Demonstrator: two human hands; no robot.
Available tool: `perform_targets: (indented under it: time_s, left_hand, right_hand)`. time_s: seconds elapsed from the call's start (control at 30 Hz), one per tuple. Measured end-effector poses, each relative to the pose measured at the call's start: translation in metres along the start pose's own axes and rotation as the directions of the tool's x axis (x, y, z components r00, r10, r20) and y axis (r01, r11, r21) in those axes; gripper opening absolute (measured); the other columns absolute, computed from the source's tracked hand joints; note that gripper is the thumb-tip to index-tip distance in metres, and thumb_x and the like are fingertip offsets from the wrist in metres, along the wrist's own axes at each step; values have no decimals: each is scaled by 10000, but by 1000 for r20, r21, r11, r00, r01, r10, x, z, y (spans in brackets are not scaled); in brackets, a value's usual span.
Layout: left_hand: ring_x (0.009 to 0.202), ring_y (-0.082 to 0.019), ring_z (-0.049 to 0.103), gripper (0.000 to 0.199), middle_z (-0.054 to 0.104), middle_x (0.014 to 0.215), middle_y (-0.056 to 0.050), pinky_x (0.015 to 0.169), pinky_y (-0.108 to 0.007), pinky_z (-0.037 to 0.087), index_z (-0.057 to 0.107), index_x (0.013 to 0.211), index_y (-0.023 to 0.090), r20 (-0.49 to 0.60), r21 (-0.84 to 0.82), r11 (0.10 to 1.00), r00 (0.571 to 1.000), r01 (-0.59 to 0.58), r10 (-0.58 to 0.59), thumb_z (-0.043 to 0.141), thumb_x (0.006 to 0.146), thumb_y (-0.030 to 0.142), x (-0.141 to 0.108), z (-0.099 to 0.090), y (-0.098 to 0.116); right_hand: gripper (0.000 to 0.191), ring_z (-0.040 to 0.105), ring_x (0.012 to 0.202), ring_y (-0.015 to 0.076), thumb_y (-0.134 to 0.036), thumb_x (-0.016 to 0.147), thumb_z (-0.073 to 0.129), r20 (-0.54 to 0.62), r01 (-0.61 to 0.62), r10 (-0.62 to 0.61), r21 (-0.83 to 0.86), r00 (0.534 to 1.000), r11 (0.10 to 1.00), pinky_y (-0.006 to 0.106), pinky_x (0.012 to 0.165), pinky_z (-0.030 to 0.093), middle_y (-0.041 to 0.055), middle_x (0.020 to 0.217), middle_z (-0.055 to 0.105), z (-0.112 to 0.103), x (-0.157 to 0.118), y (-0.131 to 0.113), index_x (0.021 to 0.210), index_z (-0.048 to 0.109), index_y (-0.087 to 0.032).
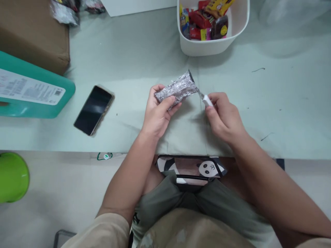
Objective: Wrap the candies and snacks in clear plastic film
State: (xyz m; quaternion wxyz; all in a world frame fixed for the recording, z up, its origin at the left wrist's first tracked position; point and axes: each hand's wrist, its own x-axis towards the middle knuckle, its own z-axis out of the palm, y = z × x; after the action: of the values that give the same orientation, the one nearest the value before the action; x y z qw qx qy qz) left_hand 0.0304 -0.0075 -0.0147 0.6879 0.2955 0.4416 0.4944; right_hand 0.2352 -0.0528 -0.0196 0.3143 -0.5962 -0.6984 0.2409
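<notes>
My left hand [160, 115] is closed around the near-left end of a flat, oblong packet [178, 89] in crinkled, shiny silvery wrapping, held above the table. My thumb lies on top of it. In my closed right hand [224, 115] is a small knife with a white handle [207, 100]. Its thin blade points up and left, and the tip meets the packet's right corner or comes very close to it. What is inside the wrapping I cannot make out.
A white bin [209, 48] of wrapped snacks stands at the back. Left are a phone [94, 110], a teal container [33, 103] and a brown box [33, 34]. A clear plastic bag [292, 13] lies back right. Below the table's front edge is a green bucket [14, 177].
</notes>
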Motion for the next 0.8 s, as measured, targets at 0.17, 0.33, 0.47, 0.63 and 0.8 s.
perform_targets:
  time_s: [0.17, 0.33, 0.47, 0.63, 0.8]
  left_hand:
    - [1023, -178, 740, 399, 676, 1008, 23, 890, -305, 635, 529, 1025, 270, -44, 84, 996, 998, -38, 41, 826, 786, 388, 3, 2, -1]
    - [1039, -241, 756, 515, 705, 951, -2, 838, -356, 653, 607, 1068, 286, 63, 269, 954, 991, -132, 119, 861, 729, 578, 8, -3, -8]
    - [1034, -247, 761, 537, 724, 948, -13, 779, -343, 659, 661, 1102, 300, 92, 312, 937, 987, -155, 133, 848, 720, 628, 9, -6, -11]
    - [1016, -219, 764, 534, 752, 1010, -13, 766, -305, 661, 700, 1076, 294, 72, 291, 943, 987, -159, 144, 867, 693, 627, 8, -4, -11]
    - [1003, -231, 774, 482, 747, 971, -6, 753, -319, 667, 705, 1058, 294, 49, 292, 943, 987, -160, 152, 846, 730, 619, 9, -4, -10]
  right_hand:
    - [305, 610, 734, 200, -463, 1014, 464, 23, 66, -63, -181, 998, 981, 314, 619, 411, 67, 942, 709, 3, -2, -3, 1124, 630, -232]
    - [294, 644, 861, 207, -441, 1022, 482, -27, 124, -130, -174, 991, 977, 318, 710, 462, 70, 994, 721, 0, -4, -6, 1102, 704, -265]
    - [305, 644, 858, 211, -456, 1014, 495, -82, 69, -83, -162, 993, 984, 333, 728, 469, 76, 981, 729, -2, -3, -5, 1084, 720, -263]
    - [221, 628, 761, 195, -447, 955, 591, -105, 57, -71, -125, 992, 990, 332, 699, 463, 60, 891, 708, -2, -2, -3, 1000, 689, -254]
    - [187, 618, 729, 199, -416, 934, 597, -102, 72, -82, -99, 991, 993, 335, 671, 443, 60, 844, 689, -1, -3, -4, 954, 676, -248]
